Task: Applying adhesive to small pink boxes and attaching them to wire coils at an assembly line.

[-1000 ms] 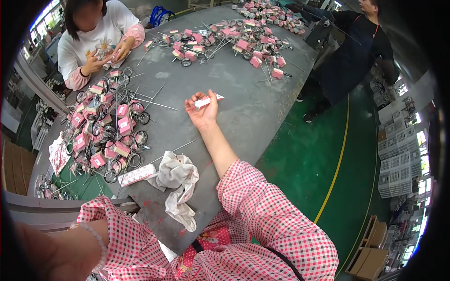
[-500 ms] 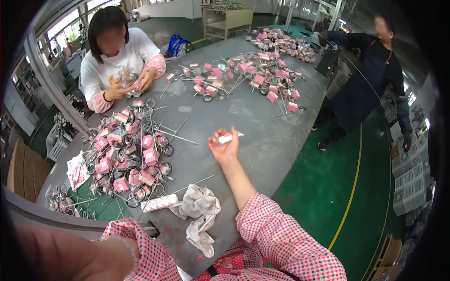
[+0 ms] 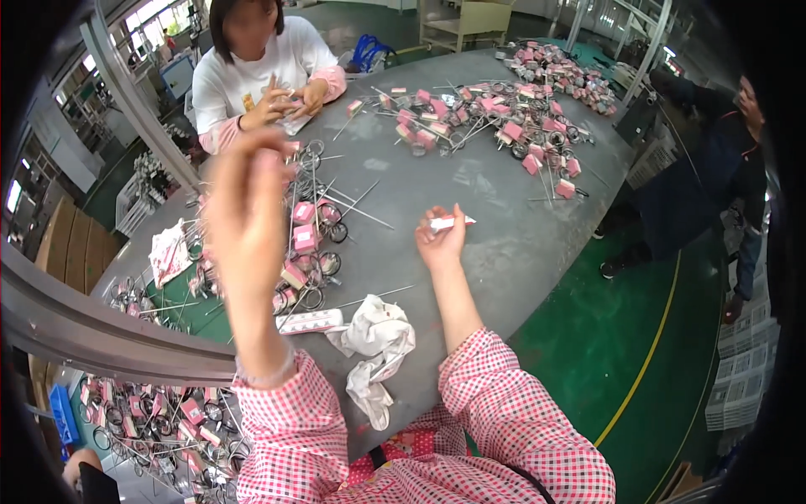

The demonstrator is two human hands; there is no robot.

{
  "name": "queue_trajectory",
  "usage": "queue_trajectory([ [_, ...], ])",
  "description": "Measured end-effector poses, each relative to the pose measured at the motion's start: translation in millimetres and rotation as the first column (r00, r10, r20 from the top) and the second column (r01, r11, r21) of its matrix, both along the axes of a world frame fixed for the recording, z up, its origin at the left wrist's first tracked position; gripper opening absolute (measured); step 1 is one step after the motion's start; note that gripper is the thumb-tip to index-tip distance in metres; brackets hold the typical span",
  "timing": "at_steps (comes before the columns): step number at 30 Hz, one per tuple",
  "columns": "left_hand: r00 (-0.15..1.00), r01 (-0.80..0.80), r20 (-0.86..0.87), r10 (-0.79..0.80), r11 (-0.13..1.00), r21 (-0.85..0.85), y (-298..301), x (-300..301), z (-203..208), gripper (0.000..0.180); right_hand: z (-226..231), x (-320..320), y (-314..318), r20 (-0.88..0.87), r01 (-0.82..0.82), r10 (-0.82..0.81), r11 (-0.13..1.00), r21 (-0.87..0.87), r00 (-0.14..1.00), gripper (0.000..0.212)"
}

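My right hand [image 3: 442, 247] is held palm up over the grey table, its fingers curled round a small white tube [image 3: 445, 223] with a pointed, reddish tip. My left hand [image 3: 248, 231] is raised and smeared by motion, in front of a heap of pink-and-cream blocks [image 3: 305, 238] with black rings and thin metal rods. It hides much of that heap, and whether it holds anything does not show. A crumpled whitish cloth [image 3: 379, 332] lies between my forearms, beside a long white case [image 3: 311, 322] with a pink edge.
Across the grey table [image 3: 403, 193], a co-worker in a white top [image 3: 243, 88] handles something small. More pink blocks [image 3: 537, 130] lie at the far right. A metal post [image 3: 138, 109] stands at left, with further blocks [image 3: 159, 420] below. Another person [image 3: 697, 185] stands at right.
My left hand has come up from the lower left, now in front of the near heap. The view has shifted; my right hand still holds the tube.
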State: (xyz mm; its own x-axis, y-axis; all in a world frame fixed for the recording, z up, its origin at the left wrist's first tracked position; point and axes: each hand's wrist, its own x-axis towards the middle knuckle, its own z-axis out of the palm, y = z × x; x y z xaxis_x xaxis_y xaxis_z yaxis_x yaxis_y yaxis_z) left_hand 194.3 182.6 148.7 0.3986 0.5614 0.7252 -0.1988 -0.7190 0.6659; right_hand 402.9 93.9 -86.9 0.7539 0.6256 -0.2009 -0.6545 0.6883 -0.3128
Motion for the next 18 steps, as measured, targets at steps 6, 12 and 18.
queue_trajectory([
  [6, 0.247, -0.244, -0.624, 0.741, 0.671, 0.701, 62, 7, -159, 0.029, 5, -21, 23, -0.038, -0.059, 0.062, 0.995, 0.082, 0.997, 0.037],
  [12, 0.302, -0.238, -0.685, 0.664, 0.748, 0.62, 20, 6, -158, 0.044, 4, -10, 10, -0.082, -0.014, 0.02, 0.997, 0.074, 0.996, 0.036],
  [18, 0.746, -0.468, -0.319, 0.584, 0.801, 0.373, 2, -37, -98, 0.045, 8, -15, 14, -0.086, -0.017, 0.024, 0.997, 0.074, 0.996, 0.037],
])
